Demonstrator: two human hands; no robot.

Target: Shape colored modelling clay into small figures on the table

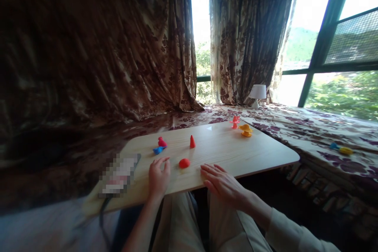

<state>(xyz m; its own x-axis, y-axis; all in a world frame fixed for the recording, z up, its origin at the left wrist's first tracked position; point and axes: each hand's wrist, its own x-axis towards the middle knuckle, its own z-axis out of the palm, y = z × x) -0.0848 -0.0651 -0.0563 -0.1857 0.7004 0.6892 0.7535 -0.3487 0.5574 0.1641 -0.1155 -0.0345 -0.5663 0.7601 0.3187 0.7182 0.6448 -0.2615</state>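
On the light wooden table (224, 149), my left hand (160, 175) rests with fingers loosely bent and apart, holding nothing. Flat near the front edge lies my right hand (221, 183), fingers stretched out and empty. Between and just beyond the hands sits a round red piece (184, 163), touched by neither. Behind it a small red cone (192, 141) stands upright. A blue toy piece (158, 150) lies beyond my left fingers, against a dark pink one (162, 142). At the far right corner are a yellow-orange toy (245, 130) and a coral-red one (235, 122), both on flared bases.
A blurred-out flat device (119, 175) with a cable (102, 216) lies at the table's left end. On the flowered cover to the right are a blue toy (334, 146) and a yellow toy (346, 151). A white lamp (258, 95) stands behind, before curtains and windows.
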